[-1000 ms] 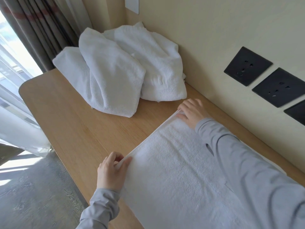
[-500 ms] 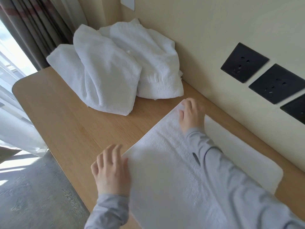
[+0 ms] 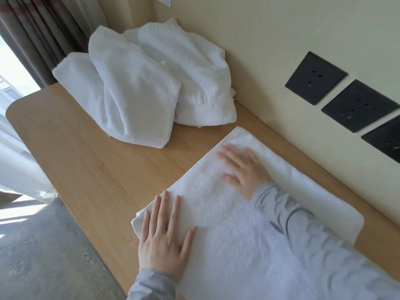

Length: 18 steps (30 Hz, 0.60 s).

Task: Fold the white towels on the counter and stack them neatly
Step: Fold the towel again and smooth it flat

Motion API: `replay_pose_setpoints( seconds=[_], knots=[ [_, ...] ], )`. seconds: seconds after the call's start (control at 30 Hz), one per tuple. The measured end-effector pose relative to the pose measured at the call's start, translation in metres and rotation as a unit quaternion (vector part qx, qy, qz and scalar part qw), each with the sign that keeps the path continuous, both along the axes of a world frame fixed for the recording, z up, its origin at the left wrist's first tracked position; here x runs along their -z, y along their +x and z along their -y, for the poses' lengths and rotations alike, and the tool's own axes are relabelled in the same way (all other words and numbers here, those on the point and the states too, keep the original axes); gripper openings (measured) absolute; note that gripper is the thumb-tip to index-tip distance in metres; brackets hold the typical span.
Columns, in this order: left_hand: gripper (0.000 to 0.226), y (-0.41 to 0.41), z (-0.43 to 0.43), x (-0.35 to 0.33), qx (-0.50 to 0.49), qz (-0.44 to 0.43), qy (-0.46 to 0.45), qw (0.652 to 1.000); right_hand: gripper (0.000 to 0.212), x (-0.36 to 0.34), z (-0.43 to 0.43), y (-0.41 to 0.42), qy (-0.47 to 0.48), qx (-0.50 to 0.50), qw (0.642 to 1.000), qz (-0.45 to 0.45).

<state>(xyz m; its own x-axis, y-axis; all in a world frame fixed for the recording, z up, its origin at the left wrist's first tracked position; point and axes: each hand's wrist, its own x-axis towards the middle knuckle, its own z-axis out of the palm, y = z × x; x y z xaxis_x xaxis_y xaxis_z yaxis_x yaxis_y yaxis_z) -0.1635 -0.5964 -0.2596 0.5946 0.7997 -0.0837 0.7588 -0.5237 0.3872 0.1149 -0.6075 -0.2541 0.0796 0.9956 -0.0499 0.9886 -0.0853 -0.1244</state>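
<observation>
Head view looks down on two hands laid flat on a white towel. The left hand [image 3: 164, 241] lies palm down with straight, slightly spread fingers on the near-left corner of the flat towel [image 3: 220, 215], close to the front edge of the counter; it grips nothing. The right hand [image 3: 245, 169] is likewise released, palm down with straight fingers, farther back on the same towel near its far end. Both arms are in grey, and the right sleeve [image 3: 320, 239] crosses the towel's middle and hides part of it. The flat towel lies spread on the wooden counter [image 3: 82, 156], running diagonally, its long right edge just beside the cream wall [image 3: 259, 35]. Along that side it looks doubled, a lower layer showing past the upper one. Beyond its far end, across a strip of bare wood, a heap of white towels [image 3: 138, 87] sits in the back corner, loosely folded, leaning on one another and against the wall. Three black sockets [image 3: 316, 77] are set in the wall to the right. A dark curtain [image 3: 43, 29] hangs at the back left, a sheer curtain [image 3: 19, 161] falls beside the counter's left end, and grey floor [image 3: 43, 256] shows below.
</observation>
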Motion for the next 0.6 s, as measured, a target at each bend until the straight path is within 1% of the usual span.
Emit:
replay_pose_setpoints(
  seconds=[0.1, 0.23, 0.3, 0.37, 0.4, 0.43, 0.5, 0.57, 0.6],
  knots=[
    [0.071, 0.001, 0.001, 0.005, -0.013, 0.025, 0.002, 1.000, 0.053, 0.003, -0.007, 0.040, 0.029, 0.087, 0.995, -0.025],
    [0.073, 0.003, 0.000, 0.008, -0.014, 0.017, 0.007, 1.000, 0.053, 0.007, -0.009, 0.045, 0.051, 0.104, 0.992, -0.055],
    [0.073, 0.004, 0.000, 0.007, -0.017, 0.013, 0.007, 1.000, 0.051, 0.006, -0.010, 0.042, 0.039, 0.119, 0.991, -0.041],
    [0.074, 0.004, 0.001, 0.006, -0.020, 0.007, 0.009, 1.000, 0.052, 0.002, -0.011, 0.032, 0.014, 0.141, 0.990, -0.005],
    [0.074, 0.005, 0.001, 0.005, -0.022, 0.004, 0.011, 1.000, 0.053, -0.002, -0.009, 0.021, 0.016, 0.139, 0.990, 0.007],
    [0.074, 0.005, 0.001, 0.005, -0.023, 0.001, 0.013, 1.000, 0.054, -0.006, -0.005, 0.004, 0.031, 0.118, 0.993, 0.008],
    [0.074, 0.005, 0.002, 0.004, -0.026, -0.004, 0.015, 1.000, 0.056, -0.011, 0.012, -0.042, 0.058, 0.033, 0.998, -0.017],
    [0.074, 0.006, 0.002, 0.004, -0.027, -0.007, 0.017, 0.999, 0.058, -0.006, 0.036, -0.082, 0.055, -0.056, 0.996, -0.028],
    [0.075, 0.006, 0.003, 0.003, -0.027, -0.008, 0.018, 0.999, 0.058, -0.002, 0.048, -0.093, 0.043, -0.081, 0.996, -0.021]
  ],
)
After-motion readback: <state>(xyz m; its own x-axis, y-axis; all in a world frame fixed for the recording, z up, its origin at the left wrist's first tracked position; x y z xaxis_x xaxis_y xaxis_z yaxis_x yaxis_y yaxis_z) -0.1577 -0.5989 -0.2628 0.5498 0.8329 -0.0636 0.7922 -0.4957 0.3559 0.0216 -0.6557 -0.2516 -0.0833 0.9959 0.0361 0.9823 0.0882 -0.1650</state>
